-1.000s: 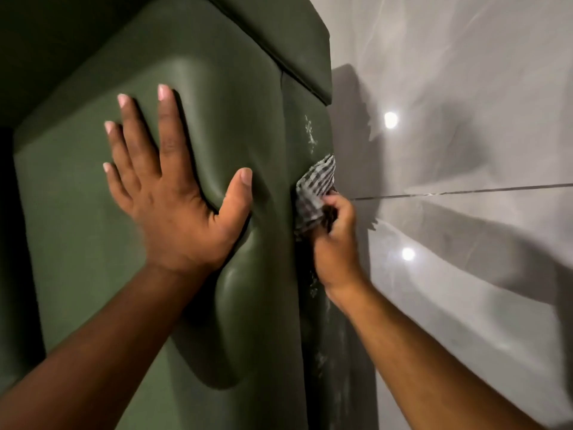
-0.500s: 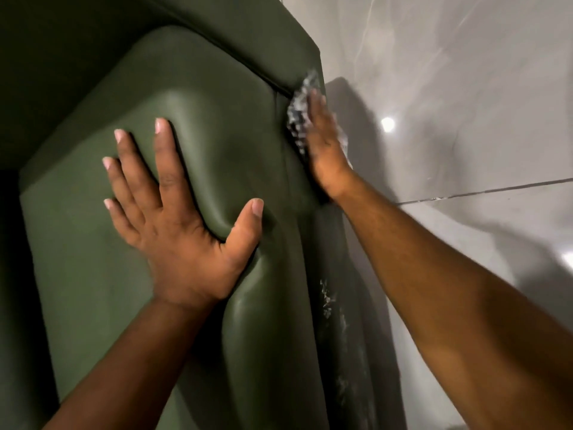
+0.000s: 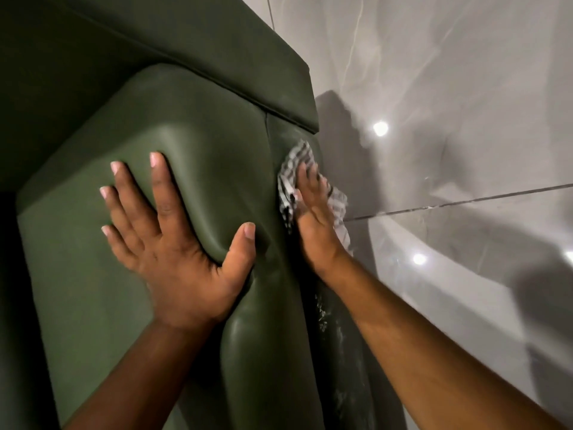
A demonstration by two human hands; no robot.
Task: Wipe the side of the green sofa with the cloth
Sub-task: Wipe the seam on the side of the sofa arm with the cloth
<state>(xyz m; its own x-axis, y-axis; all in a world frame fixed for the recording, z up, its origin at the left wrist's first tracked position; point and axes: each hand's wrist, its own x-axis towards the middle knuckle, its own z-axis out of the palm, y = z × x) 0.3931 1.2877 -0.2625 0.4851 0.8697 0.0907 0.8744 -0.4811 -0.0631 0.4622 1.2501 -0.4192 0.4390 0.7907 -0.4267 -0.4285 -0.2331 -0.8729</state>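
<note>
Right hand (image 3: 313, 218): flat, pressing checked cloth (image 3: 294, 169) against green sofa (image 3: 198, 125) side. Left hand (image 3: 176, 243): splayed, empty, beside it.

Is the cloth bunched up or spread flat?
Bunched: the checked cloth crumples in folds under the right hand, flat against the sofa side.

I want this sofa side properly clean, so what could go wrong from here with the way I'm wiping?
1. The right hand presses the checked cloth flat near the top of the green sofa side, while whitish marks lower down could be missed.
2. The cloth is bunched, with a loose part hanging past the palm, so it may slip or smear.
3. The left hand dents the cushion and may leave prints.
</note>
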